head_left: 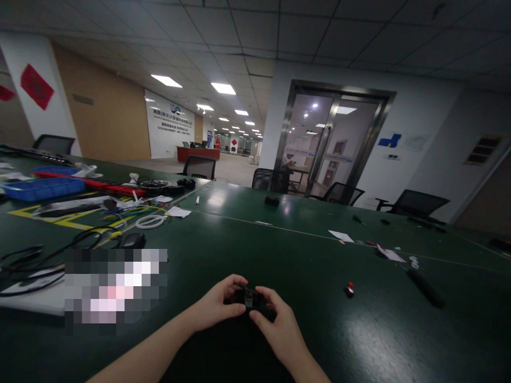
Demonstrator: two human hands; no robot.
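Both my hands meet low in the middle of the view over a dark green table (303,266). Between them is a small black part (248,296) with a pale spot on it. My left hand (217,304) curls its fingers around the part's left side. My right hand (275,324) pinches the part from the right with thumb and fingers. The part's exact shape is too dark and small to make out. A small red and black piece (349,289) lies on the table to the right of my hands.
Cables (59,247), a white ring (149,221), blue trays (42,187) and a red bar (107,186) crowd the table's left side. Paper scraps (341,236), a black cylinder (425,288) and a small black box (272,200) lie further out. Office chairs (411,203) line the far edge by glass doors (327,146).
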